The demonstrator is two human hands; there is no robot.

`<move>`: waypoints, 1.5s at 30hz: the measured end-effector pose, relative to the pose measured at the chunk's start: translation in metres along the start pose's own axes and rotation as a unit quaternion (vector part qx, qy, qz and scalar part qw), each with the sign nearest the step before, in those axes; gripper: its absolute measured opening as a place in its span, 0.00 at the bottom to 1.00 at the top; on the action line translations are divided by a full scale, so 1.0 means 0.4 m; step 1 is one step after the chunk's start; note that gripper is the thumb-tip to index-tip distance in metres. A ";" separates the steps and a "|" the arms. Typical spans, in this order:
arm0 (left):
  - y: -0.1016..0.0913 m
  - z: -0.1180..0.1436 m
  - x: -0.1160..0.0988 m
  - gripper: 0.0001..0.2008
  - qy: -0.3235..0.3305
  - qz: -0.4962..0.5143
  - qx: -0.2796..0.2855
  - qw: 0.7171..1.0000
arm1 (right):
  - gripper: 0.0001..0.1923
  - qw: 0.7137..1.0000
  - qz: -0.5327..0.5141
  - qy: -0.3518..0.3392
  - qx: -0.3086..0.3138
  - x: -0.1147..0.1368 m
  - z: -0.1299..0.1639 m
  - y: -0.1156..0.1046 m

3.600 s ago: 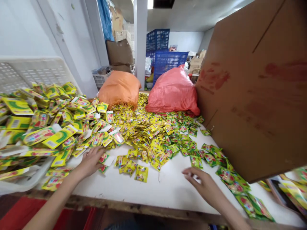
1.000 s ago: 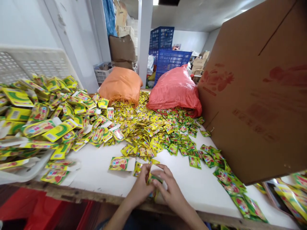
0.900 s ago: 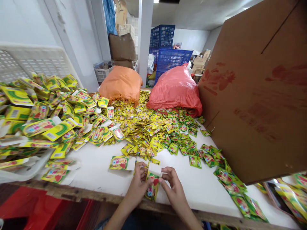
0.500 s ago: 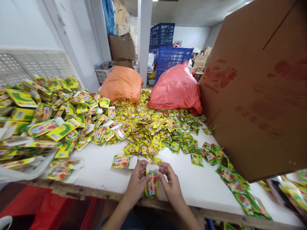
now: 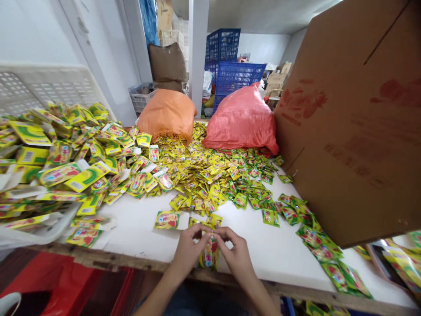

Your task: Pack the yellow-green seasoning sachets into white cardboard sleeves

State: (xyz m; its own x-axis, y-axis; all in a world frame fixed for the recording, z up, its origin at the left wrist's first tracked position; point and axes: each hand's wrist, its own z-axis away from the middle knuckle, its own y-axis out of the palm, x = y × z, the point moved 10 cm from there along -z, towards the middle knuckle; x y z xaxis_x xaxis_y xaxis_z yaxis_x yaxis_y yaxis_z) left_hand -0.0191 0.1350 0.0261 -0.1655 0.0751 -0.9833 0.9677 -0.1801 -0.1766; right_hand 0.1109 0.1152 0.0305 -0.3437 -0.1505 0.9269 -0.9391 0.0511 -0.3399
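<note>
A small yellow-green printed carton lies at the table's front edge, its top end between my hands. My left hand pinches that end from the left, thumb and fingertips together. From the right, my right hand pinches the same end, and the fingertips of both hands nearly meet over the flap. The flap is mostly hidden under my fingers. Just beyond them lie a few small sachets. Left of these, another carton lies flat with its white flap open.
Open cartons heap over a white crate at left. A sachet pile spreads below an orange sack and a red sack. A large cardboard box leans over the right side, near a strip of sachets.
The carton's white top flap stood up between my hands; now it is folded down under my fingertips. Both hands have drawn closer together over the carton's end.
</note>
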 end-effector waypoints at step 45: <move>-0.124 0.020 0.094 0.24 -0.114 0.030 -0.014 0.993 | 0.07 0.953 0.268 0.124 -0.061 -0.171 -0.139 -0.005</move>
State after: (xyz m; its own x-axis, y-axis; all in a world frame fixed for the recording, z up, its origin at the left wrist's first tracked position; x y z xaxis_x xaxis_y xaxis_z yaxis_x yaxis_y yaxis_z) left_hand -0.0747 0.1387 -0.0024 -0.1425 -0.1601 -0.9768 0.9816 -0.1497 -0.1186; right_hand 0.1360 0.1803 -0.0233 -0.7507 0.1661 0.6395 -0.6164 0.1724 -0.7683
